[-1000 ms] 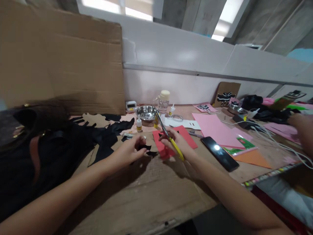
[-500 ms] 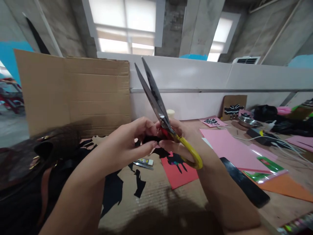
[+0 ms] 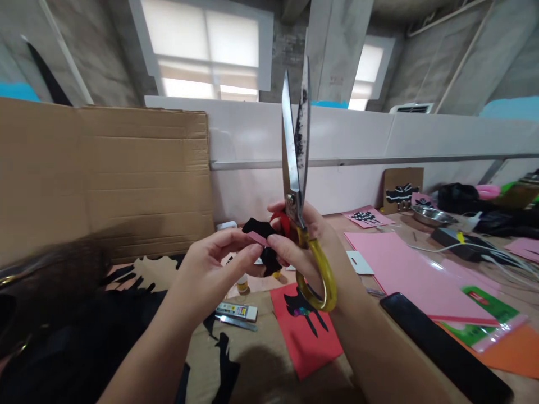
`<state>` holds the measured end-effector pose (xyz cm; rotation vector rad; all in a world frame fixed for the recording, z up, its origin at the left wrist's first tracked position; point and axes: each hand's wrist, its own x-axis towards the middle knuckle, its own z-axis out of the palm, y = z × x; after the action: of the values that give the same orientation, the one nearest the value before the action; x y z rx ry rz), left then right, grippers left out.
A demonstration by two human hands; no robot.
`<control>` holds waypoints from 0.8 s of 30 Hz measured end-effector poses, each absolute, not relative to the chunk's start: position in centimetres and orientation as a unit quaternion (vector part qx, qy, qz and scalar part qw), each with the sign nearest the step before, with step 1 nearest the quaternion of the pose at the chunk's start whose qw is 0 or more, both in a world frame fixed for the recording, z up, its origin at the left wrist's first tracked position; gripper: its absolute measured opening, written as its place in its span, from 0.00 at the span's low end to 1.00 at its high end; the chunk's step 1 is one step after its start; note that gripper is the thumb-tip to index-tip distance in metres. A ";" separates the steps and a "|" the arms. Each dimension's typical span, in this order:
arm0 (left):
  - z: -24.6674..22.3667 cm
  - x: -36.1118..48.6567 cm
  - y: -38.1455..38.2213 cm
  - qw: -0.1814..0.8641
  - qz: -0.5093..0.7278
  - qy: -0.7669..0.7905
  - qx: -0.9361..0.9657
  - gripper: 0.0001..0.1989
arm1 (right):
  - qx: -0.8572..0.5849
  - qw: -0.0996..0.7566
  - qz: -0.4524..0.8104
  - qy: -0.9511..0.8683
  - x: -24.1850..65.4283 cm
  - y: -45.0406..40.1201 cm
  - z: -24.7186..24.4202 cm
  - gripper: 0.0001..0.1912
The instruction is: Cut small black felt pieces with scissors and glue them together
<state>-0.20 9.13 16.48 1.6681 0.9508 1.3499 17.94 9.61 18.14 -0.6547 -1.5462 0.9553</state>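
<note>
Large scissors (image 3: 289, 168) with yellow and red handles stand blades up, slightly parted, in my right hand (image 3: 314, 241). The fingertips of that same hand also pinch a small black cutout (image 3: 257, 226) with a pink strip on it. My left hand (image 3: 214, 261) holds the cutout's left side between thumb and fingers. Below the hands lies a red sheet (image 3: 290, 342) bearing a black shape with two long legs. A white-labelled box (image 3: 238, 311) and a metal blade rest on the cardboard, left of the red sheet.
Black scraps (image 3: 226, 367) lie on the cardboard mat. A dark bag (image 3: 54, 292) and a standing cardboard panel (image 3: 147, 174) occupy the left. Toward the right are pink sheets (image 3: 404, 269), a black phone-like slab (image 3: 442, 348), a metal bowl (image 3: 432, 215) and cables.
The scissors have swung from leaning left to nearly upright. The black cutout has turned, showing its pink strip. The view has shifted a little.
</note>
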 end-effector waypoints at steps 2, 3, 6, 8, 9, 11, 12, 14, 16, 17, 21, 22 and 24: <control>16.4 -0.1 8.9 0.371 0.533 0.390 0.653 0.12 | -0.282 0.564 0.413 -0.657 17.7 9.9 18.0 0.19; 16.4 -0.2 8.8 0.361 0.530 0.392 0.660 0.11 | -0.284 0.562 0.415 -0.657 17.6 10.0 17.9 0.19; 16.4 -0.4 8.8 0.330 0.520 0.387 0.686 0.09 | -0.276 0.576 0.410 -0.650 17.1 10.0 17.6 0.18; 16.3 -0.6 8.9 0.316 0.524 0.394 0.685 0.08 | -0.262 0.597 0.402 -0.643 16.9 9.9 17.5 0.18; 16.3 -0.7 8.9 0.309 0.526 0.397 0.686 0.08 | -0.261 0.597 0.400 -0.644 16.8 9.8 17.5 0.18; 16.2 -0.8 8.9 0.293 0.524 0.398 0.694 0.07 | -0.275 0.586 0.399 -0.650 16.8 9.6 17.6 0.17; 16.3 -0.8 8.8 0.288 0.519 0.397 0.700 0.07 | -0.284 0.575 0.400 -0.655 16.8 9.5 17.7 0.17; 16.4 -0.8 8.6 0.287 0.508 0.392 0.711 0.07 | -0.288 0.567 0.403 -0.658 17.0 9.4 17.8 0.17; 16.6 -0.7 8.4 0.296 0.513 0.388 0.706 0.06 | -0.284 0.565 0.411 -0.656 17.2 9.6 17.8 0.17; 16.7 -0.6 8.4 0.302 0.524 0.388 0.695 0.06 | -0.284 0.557 0.418 -0.659 17.5 9.7 17.6 0.17; 16.9 -1.0 8.9 0.297 0.601 0.409 0.618 0.08 | -0.237 0.495 0.481 -0.684 18.8 10.3 16.0 0.26; 16.9 -1.2 9.3 0.288 0.616 0.415 0.604 0.08 | -0.213 0.476 0.507 -0.687 19.0 10.3 15.4 0.29; 17.0 -2.0 10.1 0.272 0.643 0.412 0.585 0.09 | -0.179 0.435 0.549 -0.692 19.3 10.2 14.0 0.35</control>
<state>-1.96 10.07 16.96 1.5743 1.1103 1.7318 19.27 10.21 14.03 -0.4458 -1.7218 1.3657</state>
